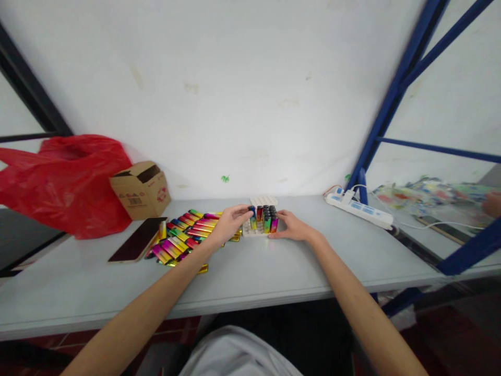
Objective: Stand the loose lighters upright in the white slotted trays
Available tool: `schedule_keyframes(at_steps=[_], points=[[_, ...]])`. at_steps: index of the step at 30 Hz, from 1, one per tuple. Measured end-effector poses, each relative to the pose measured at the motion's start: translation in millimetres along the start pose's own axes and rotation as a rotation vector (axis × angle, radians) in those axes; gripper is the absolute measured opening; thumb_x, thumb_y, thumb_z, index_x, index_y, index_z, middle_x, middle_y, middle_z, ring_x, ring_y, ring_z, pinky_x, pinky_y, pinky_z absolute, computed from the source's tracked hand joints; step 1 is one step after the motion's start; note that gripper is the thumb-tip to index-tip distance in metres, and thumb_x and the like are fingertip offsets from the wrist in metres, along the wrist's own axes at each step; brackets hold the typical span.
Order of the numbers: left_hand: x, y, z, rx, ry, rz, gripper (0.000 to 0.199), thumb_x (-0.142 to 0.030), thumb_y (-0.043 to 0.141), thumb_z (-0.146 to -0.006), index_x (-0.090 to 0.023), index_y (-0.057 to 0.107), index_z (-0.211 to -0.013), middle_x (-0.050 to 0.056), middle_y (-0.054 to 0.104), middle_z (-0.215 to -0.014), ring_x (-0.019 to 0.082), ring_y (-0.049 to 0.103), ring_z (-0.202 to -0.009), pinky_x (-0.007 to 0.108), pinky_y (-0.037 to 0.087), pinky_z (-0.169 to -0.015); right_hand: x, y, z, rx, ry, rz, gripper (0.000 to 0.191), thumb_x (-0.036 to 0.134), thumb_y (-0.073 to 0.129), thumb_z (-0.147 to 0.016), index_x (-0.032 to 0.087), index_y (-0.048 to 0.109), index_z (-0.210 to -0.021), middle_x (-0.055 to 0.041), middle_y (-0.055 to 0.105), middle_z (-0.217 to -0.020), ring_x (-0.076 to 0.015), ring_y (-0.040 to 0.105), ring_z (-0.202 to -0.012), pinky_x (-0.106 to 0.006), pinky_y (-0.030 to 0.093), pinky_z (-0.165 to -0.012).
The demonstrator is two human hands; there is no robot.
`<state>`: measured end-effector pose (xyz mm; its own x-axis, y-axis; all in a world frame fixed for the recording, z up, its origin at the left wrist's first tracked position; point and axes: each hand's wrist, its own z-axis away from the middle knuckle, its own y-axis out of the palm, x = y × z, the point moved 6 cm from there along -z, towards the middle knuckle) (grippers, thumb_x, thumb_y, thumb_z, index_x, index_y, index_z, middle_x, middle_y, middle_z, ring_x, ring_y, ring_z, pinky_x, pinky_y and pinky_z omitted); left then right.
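Note:
In the head view, my left hand [230,222] pinches a blue-and-yellow lighter [253,221] upright at the left part of a white holed tray [249,230]. Whether its base sits in a hole, I cannot tell. Several standing lighters [267,223] with black tops fill the right part of the tray. My right hand [291,226] curls round the tray's right side, with the thumb at the front corner. A heap of shiny multicoloured lighters [180,236] lies to the left, partly hidden behind my left forearm.
Behind the tray is another white holed piece [264,200]. A dark flat tablet-like object [139,240], a cardboard box [143,193] and a red plastic bag [78,183] are at the left. A power strip [360,210] and blue frame [385,104] stand right; another person's hand [492,204] shows beyond.

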<state>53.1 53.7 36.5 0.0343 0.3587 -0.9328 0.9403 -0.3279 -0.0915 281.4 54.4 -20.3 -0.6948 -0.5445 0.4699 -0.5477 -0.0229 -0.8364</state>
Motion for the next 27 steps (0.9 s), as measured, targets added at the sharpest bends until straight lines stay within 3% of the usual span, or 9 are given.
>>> schedule_keyframes(at_steps=[6, 15, 18, 22, 27], points=[[9.6, 6.9, -3.2, 0.061, 0.071, -0.123, 0.024, -0.033, 0.079, -0.083, -0.02, 0.082, -0.103, 0.012, 0.081, -0.106, 0.028, 0.075, -0.103, 0.04, 0.056, -0.1, -1.2, 0.7, 0.0, -0.002, 0.008, 0.007, 0.081, 0.069, 0.083, -0.078, 0.018, 0.069, -0.138, -0.0191, 0.064, -0.138, -0.0373, 0.06, -0.131, -0.052, 0.046, -0.117], [5.1, 14.7, -7.7, 0.087, 0.181, -0.369, 0.018, -0.031, 0.073, -0.09, -0.025, 0.082, -0.104, 0.01, 0.081, -0.107, 0.03, 0.075, -0.099, 0.039, 0.057, -0.094, -0.1, 0.0, 0.8, 0.013, 0.014, 0.012, 0.081, 0.069, 0.083, -0.079, 0.017, 0.068, -0.139, -0.0198, 0.062, -0.139, -0.0375, 0.059, -0.13, -0.054, 0.045, -0.117], [9.9, 16.4, -13.2, 0.082, 0.17, -0.407, 0.019, -0.03, 0.073, -0.09, -0.024, 0.082, -0.106, 0.01, 0.08, -0.097, 0.028, 0.073, -0.089, 0.037, 0.056, -0.088, -0.1, 0.2, 1.1, 0.011, 0.015, 0.005, 0.081, 0.07, 0.083, -0.078, 0.018, 0.068, -0.139, -0.019, 0.061, -0.141, -0.037, 0.058, -0.132, -0.053, 0.045, -0.118], [16.6, 19.2, -14.6, 0.087, 0.245, -0.554, 0.031, -0.022, 0.069, -0.092, -0.024, 0.078, -0.122, 0.007, 0.072, -0.093, 0.023, 0.066, -0.079, 0.035, 0.054, -0.086, -3.8, 1.1, 1.4, -0.002, 0.025, -0.002, 0.083, 0.07, 0.084, -0.077, 0.018, 0.068, -0.14, -0.0192, 0.062, -0.14, -0.0374, 0.058, -0.132, -0.054, 0.044, -0.118], [13.5, 25.5, -9.9, 0.191, 0.32, -0.81, 0.055, -0.017, 0.061, -0.095, -0.024, 0.058, -0.149, 0.008, 0.07, -0.105, 0.023, 0.067, -0.091, 0.036, 0.053, -0.093, -6.5, 2.1, 1.2, 0.0, 0.018, -0.009, 0.084, 0.07, 0.084, -0.077, 0.017, 0.067, -0.14, -0.0191, 0.063, -0.14, -0.0383, 0.059, -0.131, -0.055, 0.045, -0.117]])
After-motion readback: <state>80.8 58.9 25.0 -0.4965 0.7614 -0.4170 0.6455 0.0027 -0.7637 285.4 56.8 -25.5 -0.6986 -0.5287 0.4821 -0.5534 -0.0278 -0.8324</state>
